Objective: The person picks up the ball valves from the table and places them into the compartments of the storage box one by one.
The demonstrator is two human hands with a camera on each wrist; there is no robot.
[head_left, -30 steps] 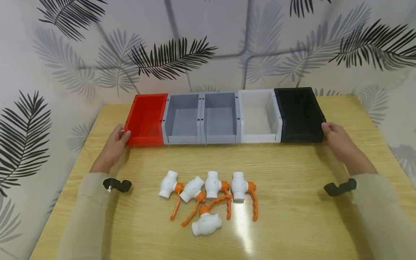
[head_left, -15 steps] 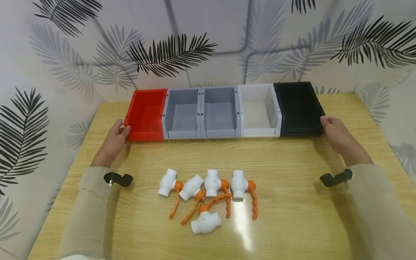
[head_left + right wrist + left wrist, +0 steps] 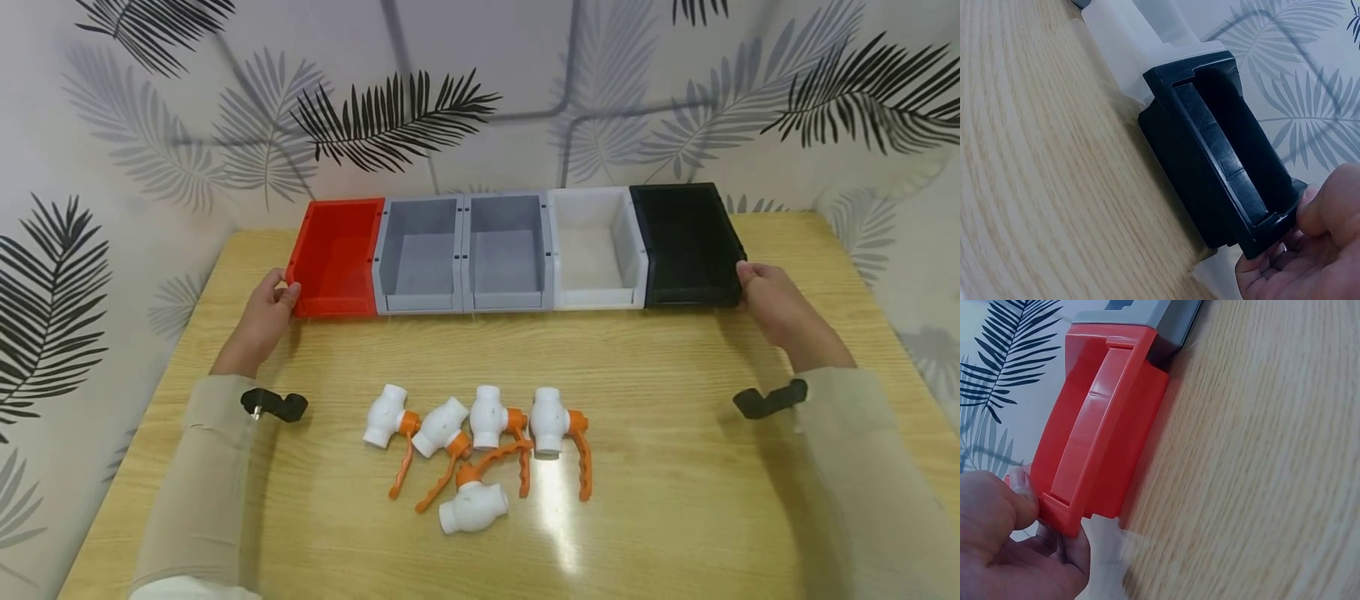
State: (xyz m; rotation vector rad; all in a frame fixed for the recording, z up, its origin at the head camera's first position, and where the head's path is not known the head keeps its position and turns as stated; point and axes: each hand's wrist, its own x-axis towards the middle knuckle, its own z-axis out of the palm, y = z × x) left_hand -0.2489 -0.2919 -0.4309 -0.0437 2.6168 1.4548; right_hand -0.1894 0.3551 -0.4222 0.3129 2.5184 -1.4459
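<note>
A row of joined storage bins runs along the back of the table: a red bin [image 3: 335, 307], two grey bins [image 3: 420, 303], a white bin [image 3: 600, 297] and a black bin [image 3: 693, 297]. My left hand [image 3: 264, 321] pinches the red bin's outer front corner, thumb on the rim and fingers curled beneath it, as the left wrist view shows. At the opposite end my right hand [image 3: 783, 310] grips the black bin's outer corner in the same way. Nothing lies inside the bins.
Several white ball valves [image 3: 487, 418] with orange handles lie on the wooden table [image 3: 645, 500] in front of the bins, one [image 3: 473, 507] nearer me than the others. A wall covering [image 3: 480, 50] with leaf prints stands right behind the bins.
The row of bins has moved back toward the wall, with both hands still holding its ends. The valves keep their arrangement; the head view has shifted slightly.
</note>
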